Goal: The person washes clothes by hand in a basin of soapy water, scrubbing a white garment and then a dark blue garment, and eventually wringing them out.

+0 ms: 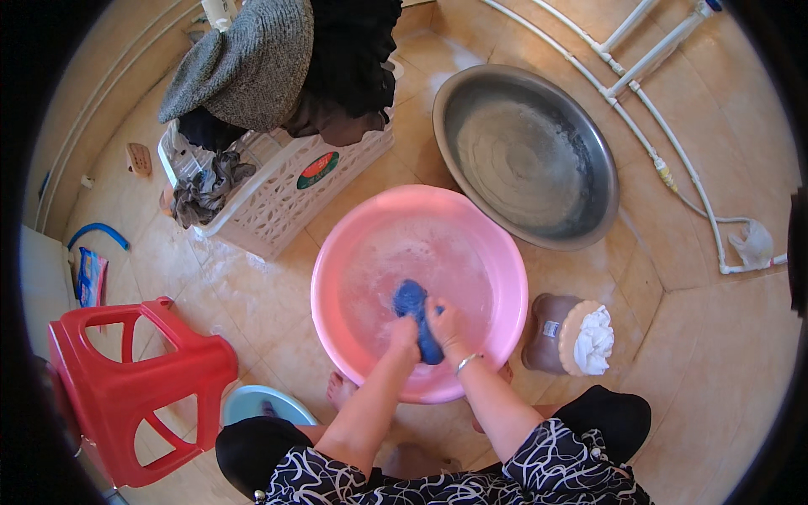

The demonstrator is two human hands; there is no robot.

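Note:
Both hands are over a pink plastic basin (505,271) of sudsy water, placed between the person's bare feet. They grip a wet blue cloth (411,300), bunched into a long bundle. My left hand (404,334) holds it on its left side, the fingers partly hidden by the wrist. On the right side, my right hand (444,322) is closed around the cloth, a bracelet (469,361) at its wrist. The upper end of the bundle bulges beyond the hands, and its lower end hangs towards the near rim.
Beyond stands a large metal basin (524,164) of cloudy water. A white laundry basket (278,208) heaped with dark clothes is at upper left. A red plastic stool (189,372) and a light blue basin (240,404) stand left; a small stool (546,334) with white cloth, right.

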